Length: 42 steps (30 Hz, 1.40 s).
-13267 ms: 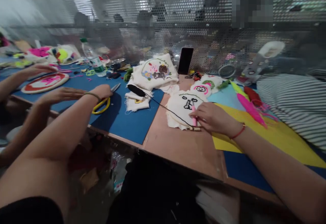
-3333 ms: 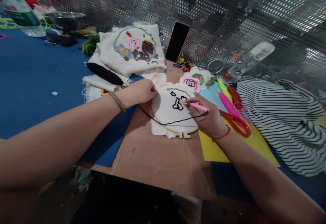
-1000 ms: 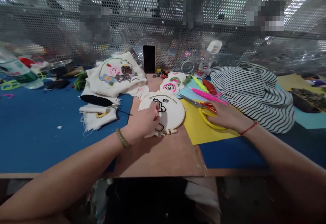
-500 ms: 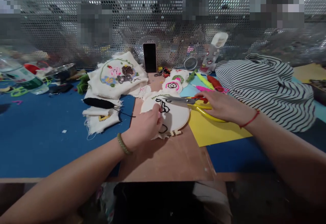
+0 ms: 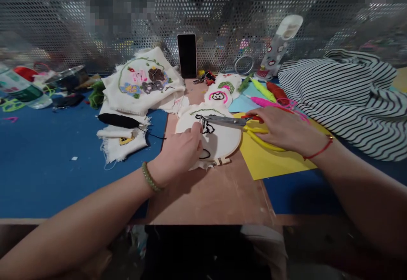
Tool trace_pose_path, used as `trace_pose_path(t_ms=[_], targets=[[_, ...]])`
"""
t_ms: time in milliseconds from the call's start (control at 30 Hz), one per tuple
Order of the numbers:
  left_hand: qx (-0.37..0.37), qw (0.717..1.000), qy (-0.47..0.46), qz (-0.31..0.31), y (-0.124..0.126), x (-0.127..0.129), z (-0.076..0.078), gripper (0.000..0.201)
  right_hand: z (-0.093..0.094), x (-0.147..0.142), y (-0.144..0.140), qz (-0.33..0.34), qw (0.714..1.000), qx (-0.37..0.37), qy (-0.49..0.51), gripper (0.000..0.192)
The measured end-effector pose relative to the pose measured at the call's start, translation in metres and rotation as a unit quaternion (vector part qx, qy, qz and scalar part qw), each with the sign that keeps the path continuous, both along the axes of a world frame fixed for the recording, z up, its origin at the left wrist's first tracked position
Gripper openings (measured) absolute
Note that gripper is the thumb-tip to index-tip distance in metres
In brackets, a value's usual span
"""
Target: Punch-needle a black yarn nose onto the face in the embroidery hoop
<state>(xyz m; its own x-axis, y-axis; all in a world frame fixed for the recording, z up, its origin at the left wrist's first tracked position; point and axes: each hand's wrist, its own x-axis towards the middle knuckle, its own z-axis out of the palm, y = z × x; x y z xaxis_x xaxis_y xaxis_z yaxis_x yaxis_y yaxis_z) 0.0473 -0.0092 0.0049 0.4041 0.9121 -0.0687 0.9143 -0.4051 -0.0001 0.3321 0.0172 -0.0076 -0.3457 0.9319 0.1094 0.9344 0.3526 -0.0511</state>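
Observation:
White fabric stretched in an embroidery hoop [image 5: 222, 142] lies on the brown board, with black outline stitching and a green stitched arc. My left hand [image 5: 182, 150] is closed over the hoop's left side, thumb and fingers pressed together by the black stitches; what they pinch is hidden. Held in my right hand [image 5: 281, 129] is a pair of scissors [image 5: 225, 121] with yellow and red handles. Its blades reach left across the fabric, and their tips are at the black stitching just above my left fingertips.
Yellow paper [image 5: 282, 165] lies under my right hand. Black yarn [image 5: 117, 120] rests on fabric pieces to the left, below an embroidered cloth [image 5: 146, 85]. A phone [image 5: 187, 55] stands at the back. Striped cloth [image 5: 346, 97] and colored yarns [image 5: 265, 90] are at the right.
The scissor tips have moved slightly left and down, closer to my left fingertips. My left hand has risen a little toward the black stitching. The camera view has also shifted slightly.

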Motion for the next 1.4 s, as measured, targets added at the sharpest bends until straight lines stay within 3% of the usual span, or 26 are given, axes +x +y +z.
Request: trace_pose_path(t_ms=[200,867,1167,1400], targets=[[0.009,1.0,-0.002,-0.01,-0.001,-0.001,-0.001,0.033,-0.005,-0.002,0.003,0.016,1.0,-0.014,-0.003,0.05],[0.016,1.0,-0.011,-0.016,-0.003,-0.001,-0.003,0.035,0.002,-0.018,-0.007,-0.031,0.998,-0.035,-0.032,0.042],[0.016,0.999,-0.015,-0.025,-0.001,-0.003,-0.004,0.036,-0.003,-0.016,-0.007,-0.017,0.999,-0.008,-0.049,0.037],[0.0,1.0,-0.009,-0.017,-0.003,0.0,0.001,0.035,0.002,-0.02,-0.008,-0.008,0.997,-0.038,-0.074,0.036]])
